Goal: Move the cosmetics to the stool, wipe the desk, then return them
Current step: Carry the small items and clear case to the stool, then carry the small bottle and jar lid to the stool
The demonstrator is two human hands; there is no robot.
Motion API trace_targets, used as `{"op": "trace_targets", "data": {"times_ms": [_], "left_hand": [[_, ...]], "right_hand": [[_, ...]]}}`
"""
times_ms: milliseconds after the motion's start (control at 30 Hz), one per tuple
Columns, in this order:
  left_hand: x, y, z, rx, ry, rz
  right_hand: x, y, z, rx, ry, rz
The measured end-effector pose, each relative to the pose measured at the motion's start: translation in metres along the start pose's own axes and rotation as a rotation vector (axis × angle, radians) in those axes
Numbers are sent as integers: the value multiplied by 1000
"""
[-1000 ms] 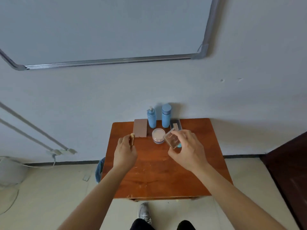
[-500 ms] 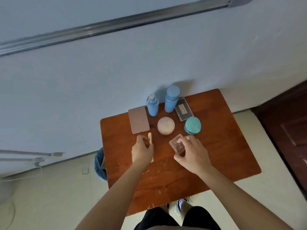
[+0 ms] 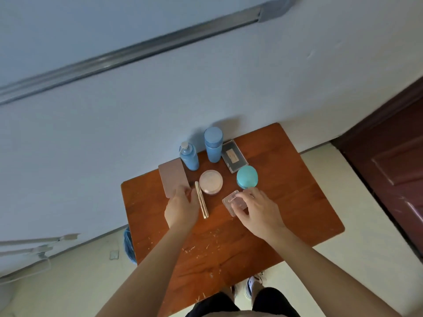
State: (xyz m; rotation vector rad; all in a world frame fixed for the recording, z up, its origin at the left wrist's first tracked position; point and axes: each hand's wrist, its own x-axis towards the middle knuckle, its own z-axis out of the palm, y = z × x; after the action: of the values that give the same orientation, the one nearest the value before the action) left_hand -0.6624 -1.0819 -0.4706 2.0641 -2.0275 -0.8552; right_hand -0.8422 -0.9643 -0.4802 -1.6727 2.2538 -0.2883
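Clear square plastic compact (image 3: 231,200) is sitting at the reddish-brown wooden desk (image 3: 297,202), the right hand (image 3: 257,210) pinching its edges with curled fingers. The left hand (image 3: 182,209) is lying relaxed and gripping nothing, fingertips touching the flat matte pink-brown rectangular palette (image 3: 172,177). A slim gold metallic tube (image 3: 201,200) is lying just beside it. Beyond are standing a round pale-pink jar (image 3: 210,181), a round teal jar (image 3: 247,177) and 2 blue cylindrical bottles (image 3: 213,145).
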Motion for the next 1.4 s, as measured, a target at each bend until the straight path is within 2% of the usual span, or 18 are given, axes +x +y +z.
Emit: {"op": "trace_targets", "data": {"times_ms": [200,400,500,600,833,1033,1133,1267,1400], "left_hand": [[-11,46,-78,277,204,470],[-42,117,-135,344,314,790],[-53,149,-136,356,340,933],[-69,185,-122,273,336,1092],[-176,265,-49,164,121,1482],[-328,307,20,155,-112,1773],[-407,317,55,136,-174,1914],[-518,328,103,178,-191,2043],[-629,331,142,186,-288,2121]], "right_hand": [[18,8,-84,-28,260,-11],[9,19,-160,-162,522,63],[-26,33,-182,-182,702,143],[-80,51,-194,-230,793,280],[-252,94,-211,-361,914,631],[-411,120,-211,-388,1051,865],[-488,135,-201,-390,1095,979],[-592,163,-187,-406,1077,1103],[-693,185,-183,-402,1072,1246]]}}
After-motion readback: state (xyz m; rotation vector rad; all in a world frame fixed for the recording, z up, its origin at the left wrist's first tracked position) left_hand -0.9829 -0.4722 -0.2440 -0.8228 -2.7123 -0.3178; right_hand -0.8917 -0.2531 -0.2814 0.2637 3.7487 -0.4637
